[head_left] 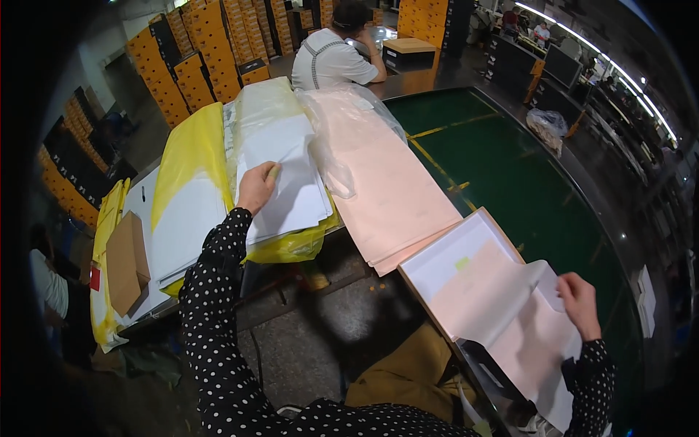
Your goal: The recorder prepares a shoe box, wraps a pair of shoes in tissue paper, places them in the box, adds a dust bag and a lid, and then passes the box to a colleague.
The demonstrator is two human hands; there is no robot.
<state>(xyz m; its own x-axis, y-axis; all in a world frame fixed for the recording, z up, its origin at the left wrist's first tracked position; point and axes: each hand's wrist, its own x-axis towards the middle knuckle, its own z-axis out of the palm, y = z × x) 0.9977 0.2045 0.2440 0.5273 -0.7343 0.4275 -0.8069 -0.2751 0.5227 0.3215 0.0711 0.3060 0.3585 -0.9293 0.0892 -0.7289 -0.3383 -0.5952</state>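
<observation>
My left hand [258,188] reaches over a stack of white paper sheets [291,146], its curled fingers pinching the top sheet near the left edge. At the right, my right hand [579,304] is loosely closed beside an open shallow box [444,255], with nothing visible in its fingers. The box has a brown rim and pale inner walls. Pink paper [473,298] lies in it and folds up in a curl, extending toward my right forearm. A small green patch shows inside the box. Just beyond lies a stack of pink sheets [393,189], partly under clear plastic.
Yellow-wrapped white paper stacks [191,167] and a brown cardboard box [127,262] lie at the left. A green table surface [495,167] with yellow lines extends to the right. A person in white [331,62] sits at the far side, before stacked orange boxes [207,51].
</observation>
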